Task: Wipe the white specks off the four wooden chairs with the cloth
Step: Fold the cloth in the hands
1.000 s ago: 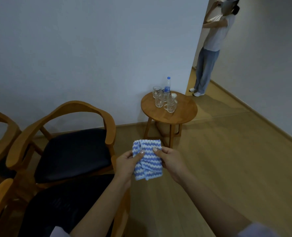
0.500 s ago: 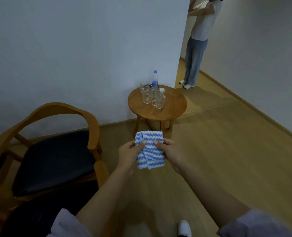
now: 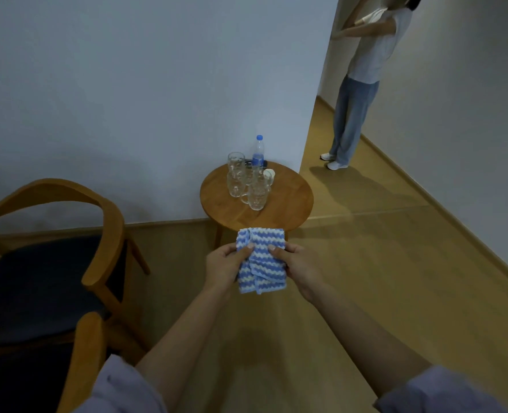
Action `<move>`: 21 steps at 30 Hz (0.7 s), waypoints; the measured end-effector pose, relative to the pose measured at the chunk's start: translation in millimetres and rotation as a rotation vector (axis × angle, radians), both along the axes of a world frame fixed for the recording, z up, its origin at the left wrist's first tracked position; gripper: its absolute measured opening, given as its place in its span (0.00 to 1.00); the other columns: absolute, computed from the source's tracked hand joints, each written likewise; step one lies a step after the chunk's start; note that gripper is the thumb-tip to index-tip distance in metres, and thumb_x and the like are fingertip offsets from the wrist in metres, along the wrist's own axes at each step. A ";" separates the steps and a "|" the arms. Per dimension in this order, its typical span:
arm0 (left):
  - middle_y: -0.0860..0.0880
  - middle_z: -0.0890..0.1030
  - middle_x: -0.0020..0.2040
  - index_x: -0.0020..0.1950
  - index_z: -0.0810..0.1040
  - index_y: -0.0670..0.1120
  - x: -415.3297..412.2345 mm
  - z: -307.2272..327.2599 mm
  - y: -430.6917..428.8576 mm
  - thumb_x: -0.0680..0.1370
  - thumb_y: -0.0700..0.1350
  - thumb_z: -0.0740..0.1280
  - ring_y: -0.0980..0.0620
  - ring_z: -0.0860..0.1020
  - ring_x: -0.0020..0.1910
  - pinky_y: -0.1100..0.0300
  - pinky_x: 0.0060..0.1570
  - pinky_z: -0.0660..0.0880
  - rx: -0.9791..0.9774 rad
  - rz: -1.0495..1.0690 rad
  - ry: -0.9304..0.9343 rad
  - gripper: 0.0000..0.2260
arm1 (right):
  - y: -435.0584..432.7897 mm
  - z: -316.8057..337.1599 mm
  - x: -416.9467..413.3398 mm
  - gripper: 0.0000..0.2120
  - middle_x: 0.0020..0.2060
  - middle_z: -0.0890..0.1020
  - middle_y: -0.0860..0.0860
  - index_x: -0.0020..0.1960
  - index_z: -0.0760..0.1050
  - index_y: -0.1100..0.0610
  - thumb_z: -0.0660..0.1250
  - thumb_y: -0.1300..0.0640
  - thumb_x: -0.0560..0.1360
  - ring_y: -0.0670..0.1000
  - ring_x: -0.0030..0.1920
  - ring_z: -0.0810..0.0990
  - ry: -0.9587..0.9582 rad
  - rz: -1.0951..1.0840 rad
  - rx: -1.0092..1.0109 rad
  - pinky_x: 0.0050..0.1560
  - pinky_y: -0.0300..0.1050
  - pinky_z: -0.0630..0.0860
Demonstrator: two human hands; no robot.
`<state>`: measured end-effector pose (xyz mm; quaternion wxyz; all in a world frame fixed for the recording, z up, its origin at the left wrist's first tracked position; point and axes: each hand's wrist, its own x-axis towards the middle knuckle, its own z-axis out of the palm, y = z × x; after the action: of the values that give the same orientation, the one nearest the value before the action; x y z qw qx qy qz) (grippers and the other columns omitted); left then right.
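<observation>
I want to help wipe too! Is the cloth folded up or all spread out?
Folded. The cloth is a small layered bundle, edges overlapping, pinched between the left hand and the right hand.

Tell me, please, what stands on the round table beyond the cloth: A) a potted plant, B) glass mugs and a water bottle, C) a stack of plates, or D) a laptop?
B: clear glass mugs and a blue-capped bottle stand on the table, beyond the cloth.
</observation>
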<state>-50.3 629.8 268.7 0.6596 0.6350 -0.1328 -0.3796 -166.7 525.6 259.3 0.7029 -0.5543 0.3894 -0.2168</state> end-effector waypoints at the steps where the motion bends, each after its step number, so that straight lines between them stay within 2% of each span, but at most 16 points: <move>1: 0.44 0.84 0.44 0.48 0.81 0.41 -3.8 -1.0 -11.2 0.73 0.43 0.72 0.48 0.83 0.42 0.57 0.39 0.80 0.003 0.007 0.001 0.07 | -11.6 0.8 -3.3 0.10 0.47 0.86 0.54 0.54 0.80 0.59 0.70 0.55 0.75 0.53 0.48 0.85 0.001 0.003 -0.003 0.50 0.50 0.81; 8: 0.43 0.84 0.45 0.48 0.81 0.41 -3.1 -8.6 -85.7 0.72 0.44 0.73 0.46 0.83 0.44 0.49 0.46 0.81 0.029 0.029 -0.043 0.09 | -85.1 -4.2 -2.7 0.08 0.46 0.86 0.53 0.52 0.81 0.58 0.70 0.56 0.75 0.53 0.47 0.85 -0.002 0.011 -0.029 0.50 0.50 0.81; 13: 0.43 0.84 0.46 0.49 0.81 0.40 15.5 -23.9 -140.2 0.72 0.44 0.73 0.46 0.83 0.44 0.47 0.46 0.80 0.037 0.041 -0.075 0.10 | -142.1 -18.7 16.4 0.06 0.46 0.86 0.52 0.51 0.80 0.55 0.70 0.55 0.75 0.51 0.46 0.85 0.025 0.011 -0.008 0.51 0.50 0.81; 17: 0.45 0.84 0.46 0.51 0.80 0.42 36.4 -39.2 -190.0 0.73 0.43 0.72 0.50 0.84 0.42 0.57 0.40 0.81 0.029 0.050 -0.068 0.09 | -195.7 -36.6 42.4 0.11 0.47 0.86 0.51 0.55 0.80 0.56 0.71 0.53 0.74 0.51 0.47 0.85 0.071 0.021 -0.003 0.52 0.52 0.81; 21: 0.48 0.83 0.42 0.48 0.79 0.43 63.0 -52.2 -241.8 0.74 0.41 0.71 0.55 0.83 0.36 0.64 0.32 0.78 0.022 0.060 -0.030 0.05 | -249.7 -50.2 73.7 0.11 0.48 0.85 0.53 0.55 0.80 0.57 0.71 0.55 0.75 0.51 0.47 0.85 0.102 0.038 0.003 0.51 0.51 0.81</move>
<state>12.7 388.1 216.5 0.6617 0.6515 -0.1196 -0.3514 -93.0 276.0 209.1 0.6869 -0.5707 0.4147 -0.1744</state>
